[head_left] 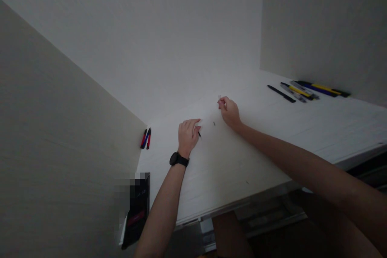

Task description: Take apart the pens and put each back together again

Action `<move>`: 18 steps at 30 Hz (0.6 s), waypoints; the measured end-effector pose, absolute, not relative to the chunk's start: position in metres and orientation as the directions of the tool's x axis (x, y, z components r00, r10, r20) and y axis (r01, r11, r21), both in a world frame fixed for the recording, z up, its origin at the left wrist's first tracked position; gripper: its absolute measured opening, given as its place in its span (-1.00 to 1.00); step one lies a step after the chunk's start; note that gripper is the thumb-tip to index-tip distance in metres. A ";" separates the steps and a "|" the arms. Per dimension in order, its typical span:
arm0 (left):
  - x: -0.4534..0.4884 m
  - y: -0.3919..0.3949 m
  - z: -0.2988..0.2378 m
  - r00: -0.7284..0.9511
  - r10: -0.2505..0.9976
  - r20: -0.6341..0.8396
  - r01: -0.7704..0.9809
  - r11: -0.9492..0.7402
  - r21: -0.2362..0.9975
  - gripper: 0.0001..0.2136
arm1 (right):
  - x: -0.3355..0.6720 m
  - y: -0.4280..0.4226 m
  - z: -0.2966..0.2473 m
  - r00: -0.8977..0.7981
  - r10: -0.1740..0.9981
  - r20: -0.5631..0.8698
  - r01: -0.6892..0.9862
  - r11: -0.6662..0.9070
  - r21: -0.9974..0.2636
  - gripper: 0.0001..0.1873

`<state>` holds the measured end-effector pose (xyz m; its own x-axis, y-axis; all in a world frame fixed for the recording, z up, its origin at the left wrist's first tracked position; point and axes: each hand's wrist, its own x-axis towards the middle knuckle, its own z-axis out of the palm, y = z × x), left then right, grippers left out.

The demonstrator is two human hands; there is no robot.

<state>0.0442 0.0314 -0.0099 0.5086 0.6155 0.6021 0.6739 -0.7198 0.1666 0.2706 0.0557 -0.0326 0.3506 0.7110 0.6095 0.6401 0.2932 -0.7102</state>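
My left hand (188, 135), with a black watch (179, 159) on its wrist, rests low over the white tabletop. Its fingers are curled toward the thumb. A thin dark-tipped piece (199, 133) pokes out beside the thumb, seemingly held there; the rest of it is hidden or too faint to see. Farther right and back, my right hand (229, 111) pinches a small clear, whitish piece (219, 97) between thumb and fingers, its upper end showing above them. Between the two hands a tiny dark grey part (214, 123) lies on the table.
Several pens, black, clear, yellow and blue (305, 90), lie at the right by the side wall. Red and blue pens (145, 138) lie at the left wall. A dark-screened device (137, 209) stands at the left front edge. A small dark sliver (247, 182) is near the front.
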 end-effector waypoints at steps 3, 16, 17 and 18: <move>0.060 0.020 -0.005 0.683 0.579 0.444 0.651 -0.759 -0.011 -0.67 | 0.274 0.062 -0.036 0.402 0.749 0.527 0.588 0.230 -0.775 -0.74; 0.081 -0.009 -0.006 0.248 0.839 0.484 0.968 -0.240 -0.081 -0.70 | 0.272 0.067 -0.034 0.497 0.822 0.278 0.442 0.036 -0.896 -0.78; 0.081 -0.008 -0.007 0.188 0.850 0.492 0.982 -0.180 -0.063 -0.71 | 0.272 0.066 -0.033 0.496 0.823 0.275 0.432 0.040 -0.901 -0.77; 0.080 -0.006 -0.007 0.151 0.860 0.488 0.988 -0.142 -0.056 -0.72 | 0.271 0.066 -0.033 0.494 0.826 0.274 0.426 0.045 -0.904 -0.77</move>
<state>0.0800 -0.0061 -0.0071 0.1510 0.8595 0.4883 0.9883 -0.1418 -0.0561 0.2715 0.0660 -0.0329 0.4936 0.8255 0.2736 0.4262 0.0446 -0.9035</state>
